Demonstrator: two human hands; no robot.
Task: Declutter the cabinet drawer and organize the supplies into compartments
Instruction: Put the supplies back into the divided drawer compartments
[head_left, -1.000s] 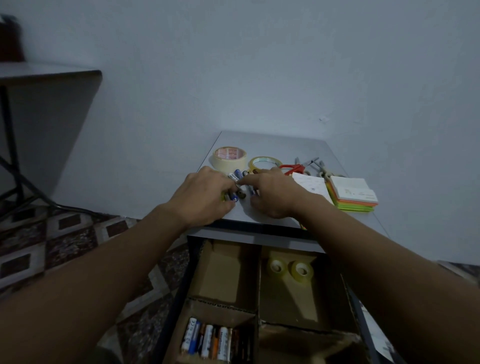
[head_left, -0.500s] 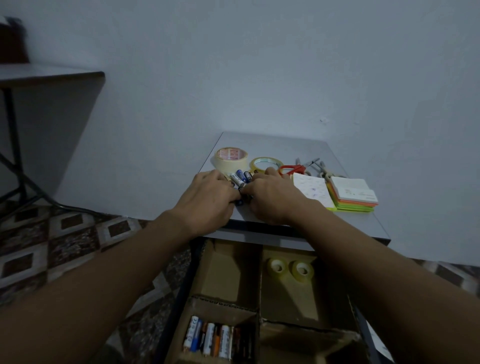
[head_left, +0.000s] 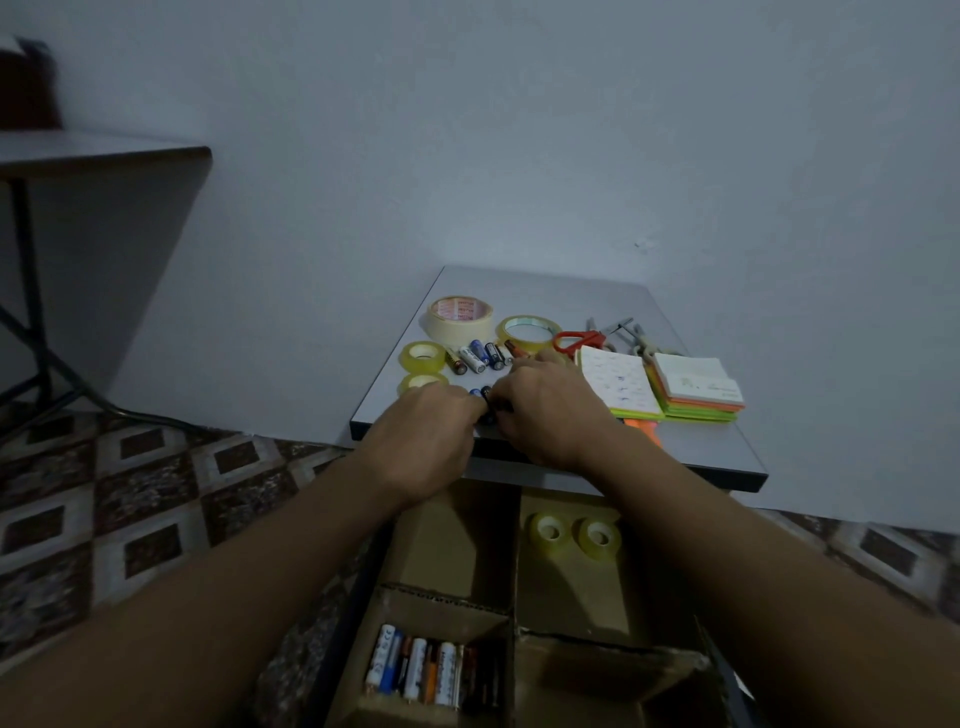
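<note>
On the cabinet top (head_left: 545, 296), my left hand (head_left: 426, 436) and my right hand (head_left: 550, 410) meet near the front edge, fingers curled round a few small batteries (head_left: 483, 397) that peek out between them. Several more loose batteries (head_left: 480, 356) lie in a row just behind. Below, the open drawer (head_left: 457, 535) has cardboard compartments: a front left one holds several batteries (head_left: 431, 670), a right one two small clear tape rolls (head_left: 574, 535).
A masking tape roll (head_left: 460, 317), a clear tape ring (head_left: 527, 332) and two small yellow tape rolls (head_left: 422, 364) lie on the cabinet top. Red scissors (head_left: 579, 340), metal clips (head_left: 631, 335) and stacked sticky notes (head_left: 670, 389) sit right. A dark table (head_left: 93, 156) stands far left.
Both hands slid toward the cabinet's front edge, gathering a few batteries between them. That uncovered the row of loose batteries and two small yellow tape rolls behind.
</note>
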